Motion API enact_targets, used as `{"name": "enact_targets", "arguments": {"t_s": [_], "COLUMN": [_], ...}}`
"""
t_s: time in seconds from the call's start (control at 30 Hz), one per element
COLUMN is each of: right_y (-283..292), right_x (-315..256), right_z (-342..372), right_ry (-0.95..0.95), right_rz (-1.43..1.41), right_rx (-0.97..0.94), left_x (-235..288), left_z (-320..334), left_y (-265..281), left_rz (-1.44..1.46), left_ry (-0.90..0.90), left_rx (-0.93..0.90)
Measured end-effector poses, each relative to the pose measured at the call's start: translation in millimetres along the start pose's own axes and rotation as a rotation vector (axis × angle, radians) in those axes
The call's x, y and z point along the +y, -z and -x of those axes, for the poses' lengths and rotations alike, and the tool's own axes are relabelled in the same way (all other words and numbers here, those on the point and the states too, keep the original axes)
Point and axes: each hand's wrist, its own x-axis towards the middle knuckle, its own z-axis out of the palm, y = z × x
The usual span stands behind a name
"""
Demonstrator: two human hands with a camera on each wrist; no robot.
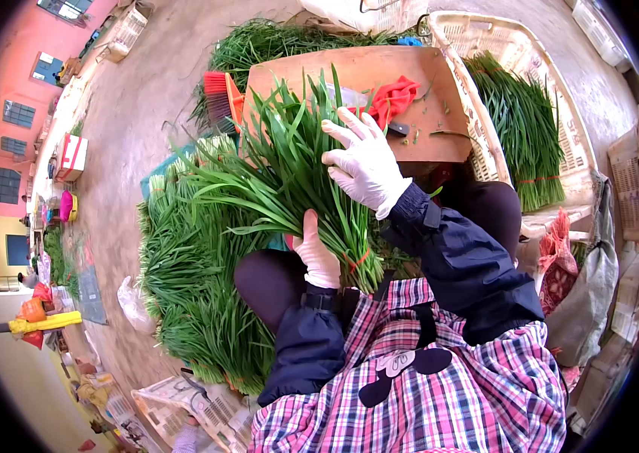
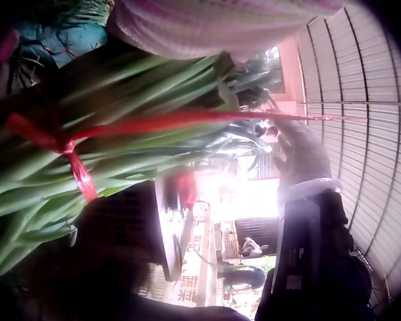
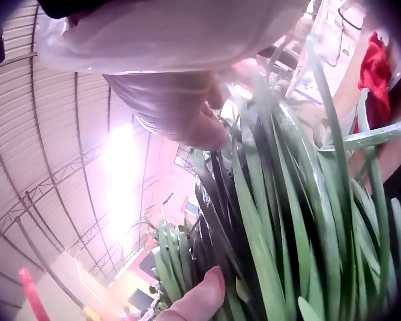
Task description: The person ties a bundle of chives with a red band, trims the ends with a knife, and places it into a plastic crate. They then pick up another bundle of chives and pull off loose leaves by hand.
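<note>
A bundle of long green leaves lies across the lap, tied near its cut ends with a red strip. The left hand, gloved with the thumb bare, grips it around the middle, thumb on top. Above the upper leaves is the gloved right hand, its fingers spread and slightly bent at the leaves' side. The left wrist view shows the red tie with a long loose end crossing the bundle. In the right wrist view the right hand's fingertips are beside the leaves, and the left thumb shows below.
Many tied bundles are piled at the left. In front stands a brown board with a red cloth and a dark-handled tool; a red brush is beside it. A plastic crate at the right holds another bundle.
</note>
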Motion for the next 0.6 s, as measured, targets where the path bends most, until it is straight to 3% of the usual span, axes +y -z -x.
{"name": "enact_targets", "arguments": {"t_s": [0.17,0.2,0.33,0.6], "right_y": [-4.2,-4.0,-12.9,-16.2], "right_x": [-2.8,-3.2,5.9,-2.9], "right_z": [10.9,16.6,47.2,63.4], "right_ry": [0.141,0.167,0.170,0.161], "right_rz": [-0.149,-0.137,-0.048,-0.099], "right_rx": [-0.071,-0.109,-0.239,-0.199], "left_x": [-3.5,0.0,-6.0,-3.3], "left_z": [-3.9,-1.9,-11.5,-5.4], "left_y": [4.3,5.7,19.5,11.1], "left_rz": [-0.015,0.055,0.056,-0.184], "left_ry": [0.007,0.090,0.152,0.063], "left_rx": [0.014,0.006,0.045,0.073]}}
